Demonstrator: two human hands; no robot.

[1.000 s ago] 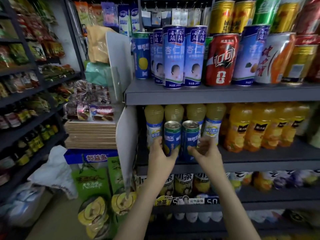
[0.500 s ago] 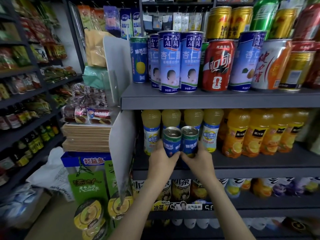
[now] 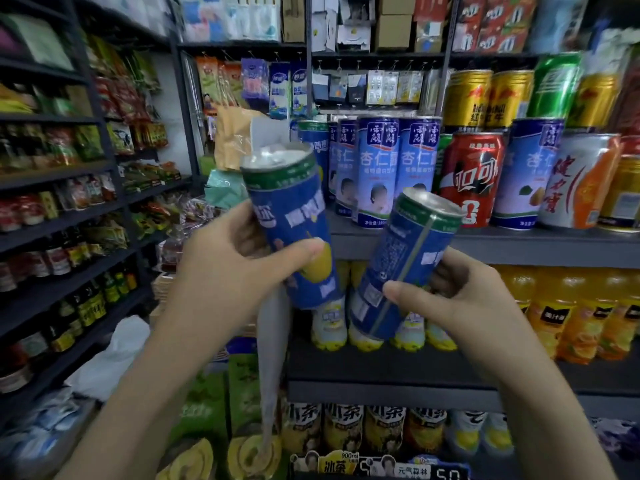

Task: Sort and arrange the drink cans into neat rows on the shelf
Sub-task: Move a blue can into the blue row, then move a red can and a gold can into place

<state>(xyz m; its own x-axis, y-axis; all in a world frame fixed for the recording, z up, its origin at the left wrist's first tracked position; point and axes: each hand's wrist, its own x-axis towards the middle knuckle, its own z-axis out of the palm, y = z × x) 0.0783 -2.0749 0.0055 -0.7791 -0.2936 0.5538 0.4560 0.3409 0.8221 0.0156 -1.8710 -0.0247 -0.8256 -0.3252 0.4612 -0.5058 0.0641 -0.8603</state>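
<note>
My left hand [image 3: 228, 268] grips a tall blue can with a green top band [image 3: 291, 216], tilted slightly left in the air. My right hand [image 3: 457, 299] grips a second blue can of the same kind [image 3: 401, 265], tilted to the right. Both cans hang in front of the grey can shelf [image 3: 519, 247]. On that shelf stand light-blue cans [image 3: 377, 168], a matching blue can [image 3: 311, 143] at its left end, a red can [image 3: 474, 178] and a white-orange can [image 3: 578, 181].
Yellow juice bottles [image 3: 581, 323] fill the shelf below [image 3: 381, 375]. Gold and green cans [image 3: 485, 98] stand behind on the upper shelf. A white divider panel [image 3: 273, 341] marks the shelf's left end. Dark racks of snacks and bottles [image 3: 69, 209] line the left side.
Both hands lifted the two blue cans off the lower bottle shelf and raised them toward the can shelf. The cans now tilt apart. The view has tipped upward and come closer.
</note>
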